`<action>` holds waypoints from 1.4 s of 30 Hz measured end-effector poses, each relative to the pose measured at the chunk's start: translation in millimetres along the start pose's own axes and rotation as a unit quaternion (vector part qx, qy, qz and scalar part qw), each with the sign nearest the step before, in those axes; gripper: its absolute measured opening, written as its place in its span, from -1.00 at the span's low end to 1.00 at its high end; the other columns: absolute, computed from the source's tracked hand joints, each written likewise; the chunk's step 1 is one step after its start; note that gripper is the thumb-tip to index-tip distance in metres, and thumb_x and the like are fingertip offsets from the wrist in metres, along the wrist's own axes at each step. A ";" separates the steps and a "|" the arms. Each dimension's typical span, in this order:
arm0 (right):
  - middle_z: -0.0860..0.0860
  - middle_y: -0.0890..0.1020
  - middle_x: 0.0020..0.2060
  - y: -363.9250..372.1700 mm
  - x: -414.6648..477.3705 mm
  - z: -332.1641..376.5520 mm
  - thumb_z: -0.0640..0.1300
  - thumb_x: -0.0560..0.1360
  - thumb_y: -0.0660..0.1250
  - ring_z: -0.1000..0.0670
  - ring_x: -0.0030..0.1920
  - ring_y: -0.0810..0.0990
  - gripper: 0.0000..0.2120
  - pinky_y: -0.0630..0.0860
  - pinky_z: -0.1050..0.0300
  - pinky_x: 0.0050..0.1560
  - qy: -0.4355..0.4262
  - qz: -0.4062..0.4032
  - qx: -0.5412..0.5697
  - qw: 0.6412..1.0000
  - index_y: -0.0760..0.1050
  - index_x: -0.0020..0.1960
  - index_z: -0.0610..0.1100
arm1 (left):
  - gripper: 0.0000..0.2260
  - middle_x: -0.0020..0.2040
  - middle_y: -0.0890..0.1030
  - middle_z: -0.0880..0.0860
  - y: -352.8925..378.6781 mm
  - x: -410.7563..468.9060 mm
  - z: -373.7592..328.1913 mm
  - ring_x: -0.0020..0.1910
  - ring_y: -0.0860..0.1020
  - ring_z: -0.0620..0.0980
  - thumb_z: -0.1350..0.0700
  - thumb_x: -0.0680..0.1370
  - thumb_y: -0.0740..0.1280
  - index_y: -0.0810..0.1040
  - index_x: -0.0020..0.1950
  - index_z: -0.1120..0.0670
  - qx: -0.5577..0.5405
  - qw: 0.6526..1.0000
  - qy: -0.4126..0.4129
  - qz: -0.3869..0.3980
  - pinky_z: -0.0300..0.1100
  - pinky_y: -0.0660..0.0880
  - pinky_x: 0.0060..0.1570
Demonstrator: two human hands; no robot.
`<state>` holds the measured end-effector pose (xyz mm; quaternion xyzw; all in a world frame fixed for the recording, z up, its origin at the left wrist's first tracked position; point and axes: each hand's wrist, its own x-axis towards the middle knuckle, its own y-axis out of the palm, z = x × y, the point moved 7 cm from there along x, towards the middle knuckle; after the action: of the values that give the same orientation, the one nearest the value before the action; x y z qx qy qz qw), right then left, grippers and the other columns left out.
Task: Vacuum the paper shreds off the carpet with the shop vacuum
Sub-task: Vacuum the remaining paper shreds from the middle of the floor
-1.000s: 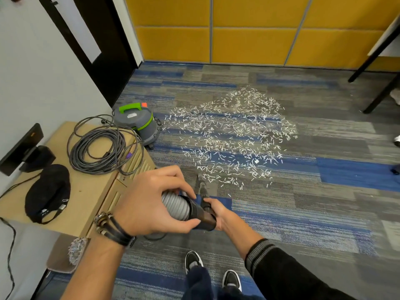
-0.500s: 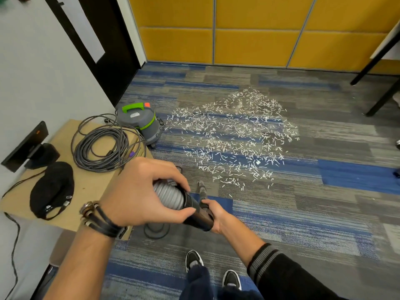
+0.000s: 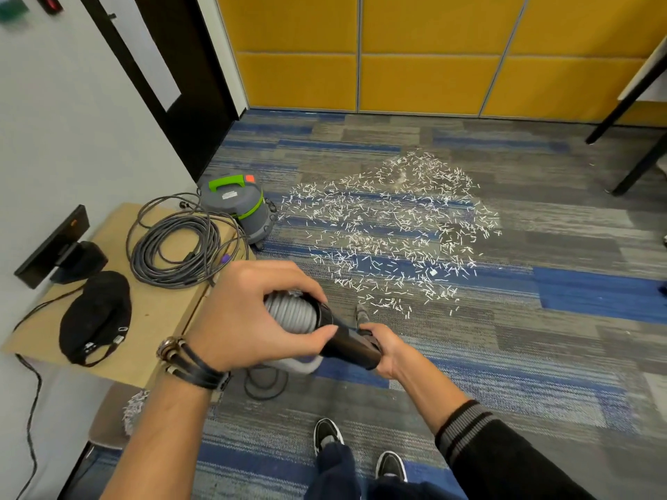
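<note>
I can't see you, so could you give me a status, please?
Left hand grips hose, right hand grips wand. Shreds spread on carpet ahead. Vacuum beside them.

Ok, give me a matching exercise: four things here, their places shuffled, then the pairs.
1 grey ribbed vacuum hose
2 white paper shreds
3 coiled grey cable
4 grey canister vacuum with green handle

a scattered over the striped carpet
b lying on the tan board
c gripped by the left hand
d standing beside the black door

Pairs: 1-c, 2-a, 3-b, 4-d.
</note>
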<state>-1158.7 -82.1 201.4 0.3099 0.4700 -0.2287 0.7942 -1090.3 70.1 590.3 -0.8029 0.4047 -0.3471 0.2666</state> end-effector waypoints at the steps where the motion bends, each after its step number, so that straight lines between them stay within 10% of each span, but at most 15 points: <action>1: -0.12 0.59 -0.29 -1.6 1.1 -2.1 -0.01 0.61 0.18 -0.10 -0.41 0.59 -0.79 0.54 0.11 -0.38 0.002 0.010 0.005 1.000 0.42 0.03 -0.17 | -0.77 -0.13 0.71 -0.13 -0.3 0.2 -1.2 -0.13 0.69 -0.11 0.04 0.32 0.67 0.74 -0.09 0.03 -0.003 1.000 0.004 0.001 -0.12 0.61 -0.08; 7: -0.17 0.56 -0.15 -8.7 -1.5 -5.3 -0.05 0.59 0.21 -0.11 -0.29 0.57 -0.74 0.55 0.07 -0.32 -0.004 0.037 0.020 0.999 0.39 0.17 -0.20 | -0.78 -0.13 0.72 -0.12 3.8 9.8 -10.3 -0.15 0.70 -0.12 0.01 0.34 0.66 0.75 -0.09 0.03 -0.011 0.999 0.032 -0.002 -0.08 0.62 -0.13; 12: -0.19 0.51 0.12 -10.2 2.5 -20.3 -0.04 0.42 0.41 -0.19 -0.10 0.60 -0.61 0.41 -0.22 0.31 -0.007 0.061 0.059 0.996 0.46 0.19 -0.14 | -0.76 -0.12 0.71 -0.14 9.0 5.6 -20.2 -0.14 0.70 -0.14 -0.01 0.35 0.67 0.75 -0.09 0.04 -0.014 0.998 0.061 0.018 -0.15 0.62 -0.12; 21: -0.27 0.35 0.44 -34.3 11.9 -34.1 -0.02 0.46 0.37 -0.31 0.41 0.38 -0.33 0.28 -0.44 0.36 -0.002 0.034 0.085 0.996 0.32 0.49 -0.26 | -0.74 -0.14 0.70 -0.14 46.5 17.7 -20.5 -0.17 0.67 -0.19 -0.02 0.31 0.68 0.74 -0.11 0.04 -0.062 0.993 0.069 0.077 -0.26 0.57 -0.12; 27: -0.18 0.60 -0.12 -56.2 -15.4 -18.0 -0.02 0.58 0.24 -0.15 -0.23 0.61 -0.72 0.60 -0.06 -0.09 -0.021 -0.019 0.097 0.995 0.42 0.22 -0.15 | -0.76 -0.13 0.68 -0.17 40.9 10.0 -16.3 -0.15 0.67 -0.16 0.02 0.33 0.67 0.74 -0.10 0.04 -0.062 0.995 0.064 0.050 -0.24 0.58 -0.12; 42: -0.12 0.58 -0.22 -30.5 -18.8 -19.1 0.00 0.58 0.24 -0.10 -0.26 0.56 -0.76 0.55 0.06 -0.17 -0.005 -0.044 0.066 0.997 0.46 0.13 -0.14 | -0.71 -0.13 0.69 -0.17 49.5 5.8 13.1 -0.16 0.66 -0.15 -0.03 0.28 0.71 0.73 -0.10 0.00 -0.085 0.991 0.046 0.089 -0.19 0.58 -0.13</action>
<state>-1198.7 -88.7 202.7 0.3391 0.4629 -0.2958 0.7637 -1100.7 41.0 549.1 -0.7670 0.5140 -0.3228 0.2083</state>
